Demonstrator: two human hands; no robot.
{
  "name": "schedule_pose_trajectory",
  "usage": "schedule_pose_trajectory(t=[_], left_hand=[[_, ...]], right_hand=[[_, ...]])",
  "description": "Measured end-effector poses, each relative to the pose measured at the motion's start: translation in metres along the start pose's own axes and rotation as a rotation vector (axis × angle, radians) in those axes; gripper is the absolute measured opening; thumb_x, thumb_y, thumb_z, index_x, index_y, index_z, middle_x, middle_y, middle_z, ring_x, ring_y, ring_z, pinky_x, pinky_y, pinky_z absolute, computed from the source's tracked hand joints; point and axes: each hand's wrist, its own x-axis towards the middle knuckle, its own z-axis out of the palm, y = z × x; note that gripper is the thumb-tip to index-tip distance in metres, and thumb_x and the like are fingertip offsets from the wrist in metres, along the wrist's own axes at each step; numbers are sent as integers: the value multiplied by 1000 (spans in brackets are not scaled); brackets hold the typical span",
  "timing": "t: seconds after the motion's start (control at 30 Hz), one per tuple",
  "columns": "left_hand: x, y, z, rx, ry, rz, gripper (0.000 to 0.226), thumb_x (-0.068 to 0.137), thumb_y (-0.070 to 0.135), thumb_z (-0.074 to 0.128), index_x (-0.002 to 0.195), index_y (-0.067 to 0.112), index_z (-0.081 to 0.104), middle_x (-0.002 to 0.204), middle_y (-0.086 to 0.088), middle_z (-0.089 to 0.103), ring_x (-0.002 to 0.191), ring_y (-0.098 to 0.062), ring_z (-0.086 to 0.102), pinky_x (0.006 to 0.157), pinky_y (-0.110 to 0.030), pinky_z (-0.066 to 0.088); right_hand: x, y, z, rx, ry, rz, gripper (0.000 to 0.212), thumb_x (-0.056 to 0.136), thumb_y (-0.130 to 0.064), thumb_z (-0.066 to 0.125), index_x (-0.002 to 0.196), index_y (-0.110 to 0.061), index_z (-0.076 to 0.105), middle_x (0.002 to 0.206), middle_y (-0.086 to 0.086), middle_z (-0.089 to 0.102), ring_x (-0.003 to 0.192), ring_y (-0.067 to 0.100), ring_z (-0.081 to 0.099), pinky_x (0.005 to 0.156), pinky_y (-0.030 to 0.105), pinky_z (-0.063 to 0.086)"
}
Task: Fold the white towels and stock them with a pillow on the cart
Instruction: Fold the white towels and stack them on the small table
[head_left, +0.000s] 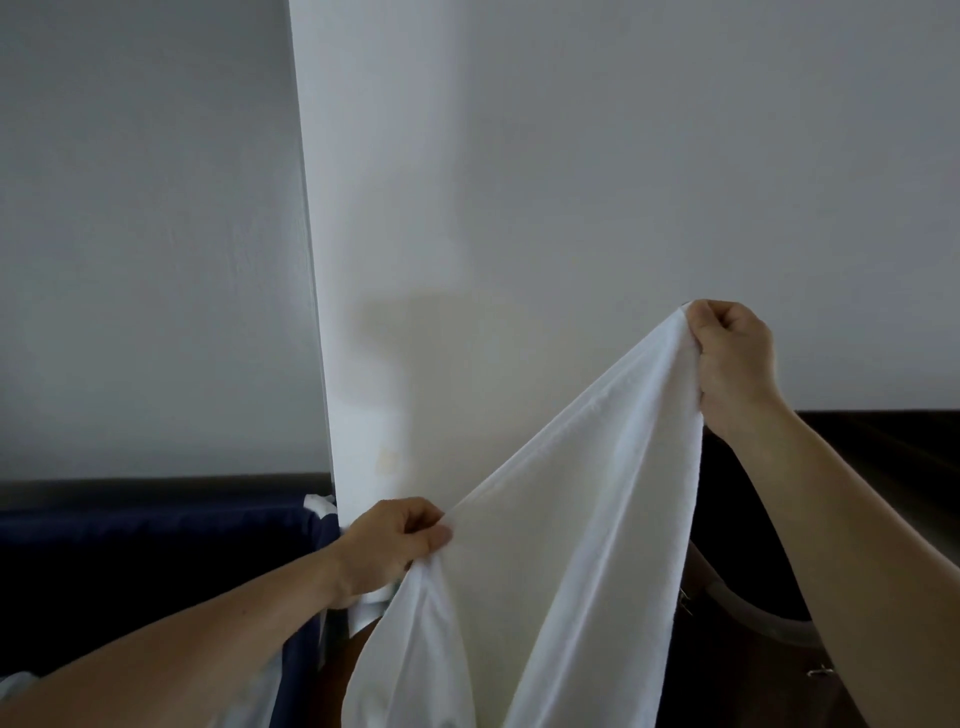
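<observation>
Towel (561, 519) hangs spread for folding | right hand (732, 358) grips top corner, raised | left hand (395, 540) pinches top edge lower, keeping edge taut | cart not visible

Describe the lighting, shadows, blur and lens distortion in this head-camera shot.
Head view: dim, soft light with no glare; the wall reads grey-white, with a faint shadow above the left hand. Head view: the wide lens tilts and bows the wall corner. Head view: the towel and right hand look fairly sharp; the dark blue fabric at lower left is underexposed.
</observation>
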Motion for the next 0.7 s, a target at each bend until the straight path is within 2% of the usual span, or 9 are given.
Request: schedule_pose_trajectory(t=[0.07,0.17,0.23,0.3,0.37,0.43,0.53,0.63,0.7], left_hand=[[-1,4,-2,-107,77,-6,16,98,20,62,97,5,68,89,-7,72,75,-14,65,65,-20,51],[-2,19,-8,-216,232,29,21,98,18,60,80,9,67,73,-4,66,64,-15,60,57,-23,47],[0,38,-9,-76,243,77,23,97,22,61,77,14,67,68,1,62,60,-12,55,54,-25,44],[3,62,-1,138,168,140,18,95,29,64,81,20,69,70,3,64,60,-8,56,54,-24,46],[9,85,13,275,118,222,15,94,33,66,83,24,71,76,1,69,61,-3,56,54,-18,47],[13,104,25,346,119,297,15,92,34,67,80,26,72,73,9,70,59,3,55,53,-11,43],[17,115,31,304,147,347,5,87,28,71,83,27,71,72,16,70,61,5,59,53,-11,45],[16,112,32,102,149,325,19,85,17,74,95,23,60,75,2,72,58,-5,59,51,-19,45],[15,106,34,58,123,314,23,86,13,73,96,19,54,78,-5,70,62,-10,56,56,-23,45]], right_hand=[[1,2,-7,-153,24,-64,16,97,-32,53,100,-21,64,82,-14,61,62,-10,56,52,8,41],[-1,4,-18,-463,-44,-124,17,99,-30,51,102,-18,63,84,-12,60,70,2,53,57,22,38],[-10,4,-17,-571,-216,-145,18,98,-26,55,99,-11,64,91,-1,63,79,15,55,66,27,37],[-32,2,-4,-590,-477,-233,19,95,-26,61,90,-9,66,102,4,64,91,17,56,76,25,38],[-64,-3,16,-546,-743,-243,8,96,-24,64,88,-22,66,125,-9,56,107,9,55,89,20,37],[-88,-2,31,-468,-912,-174,13,96,-25,63,86,-33,63,131,-16,53,114,5,55,97,24,40],[-101,2,40,-294,-883,-34,12,100,-25,57,89,-26,63,99,-5,67,93,12,61,87,37,50],[-103,7,39,-414,-812,-109,13,102,-29,52,91,-26,58,86,-11,62,81,4,55,69,15,44],[-107,14,41,-484,-816,-167,16,103,-31,47,87,-31,51,83,-12,59,74,-4,52,63,9,39]])
